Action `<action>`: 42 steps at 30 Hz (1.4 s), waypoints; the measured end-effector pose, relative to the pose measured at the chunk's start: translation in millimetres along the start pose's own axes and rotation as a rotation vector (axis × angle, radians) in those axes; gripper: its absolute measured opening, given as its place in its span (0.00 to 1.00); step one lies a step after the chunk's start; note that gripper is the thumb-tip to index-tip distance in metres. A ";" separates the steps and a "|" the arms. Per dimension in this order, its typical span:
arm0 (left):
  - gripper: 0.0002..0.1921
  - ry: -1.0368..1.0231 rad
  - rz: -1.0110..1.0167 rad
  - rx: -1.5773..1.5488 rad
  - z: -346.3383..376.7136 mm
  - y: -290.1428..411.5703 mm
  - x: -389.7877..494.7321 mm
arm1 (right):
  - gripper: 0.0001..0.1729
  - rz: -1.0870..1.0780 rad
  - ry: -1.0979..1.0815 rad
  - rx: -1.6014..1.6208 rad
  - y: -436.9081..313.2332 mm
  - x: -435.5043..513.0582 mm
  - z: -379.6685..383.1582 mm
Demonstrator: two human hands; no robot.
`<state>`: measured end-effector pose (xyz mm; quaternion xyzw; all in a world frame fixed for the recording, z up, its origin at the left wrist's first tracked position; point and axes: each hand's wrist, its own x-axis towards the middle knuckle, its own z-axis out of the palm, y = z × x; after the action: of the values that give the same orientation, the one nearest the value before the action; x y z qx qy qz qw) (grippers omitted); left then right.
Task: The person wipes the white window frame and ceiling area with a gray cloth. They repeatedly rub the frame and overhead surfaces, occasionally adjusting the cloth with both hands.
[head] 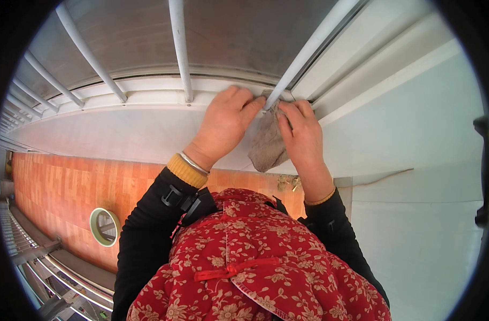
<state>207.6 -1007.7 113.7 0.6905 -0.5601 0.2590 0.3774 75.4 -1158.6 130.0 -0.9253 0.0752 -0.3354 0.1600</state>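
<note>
A damp-looking grey-brown cloth (pixel 267 146) is wrapped behind the foot of a white window bar (pixel 304 52) at the right corner of the sill. My right hand (pixel 304 128) pinches the cloth just right of the bar, and most of the cloth hangs below the sill ledge. On the other side of the bar, my left hand (pixel 228 118) has its fingertips at the cloth's far end, its thumb against the bar's base. The tips of the left fingers are partly hidden. Beneath both hands runs the white window frame ledge (pixel 156 97).
More white bars (pixel 180 48) stand along the frame to the left, before a window pane (pixel 236 36). A pale wall (pixel 396 136) closes off the right. On the wood-patterned floor (pixel 68 180) stands a light-green basin (pixel 105 227), near a metal rack (pixel 64 281).
</note>
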 end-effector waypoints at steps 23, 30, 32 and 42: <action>0.17 0.103 -0.185 -0.090 24.2 17.6 -4.1 | 0.13 0.122 -0.182 -0.117 23.2 -28.9 -45.2; 0.21 0.113 -0.148 -0.049 21.8 20.1 -10.8 | 0.11 0.138 -0.194 -0.068 22.6 -44.4 -46.2; 0.22 0.109 -0.142 -0.042 21.7 19.4 -11.7 | 0.11 0.215 -0.237 0.060 23.3 -52.2 -52.1; 0.16 0.083 -0.218 -0.334 -8.3 4.9 -33.8 | 0.10 0.518 -0.632 0.248 17.8 -96.4 -66.9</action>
<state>195.4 -981.8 93.2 0.6636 -0.5012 0.1487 0.5351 -41.9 -1168.0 114.7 -0.9069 0.2116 0.0092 0.3641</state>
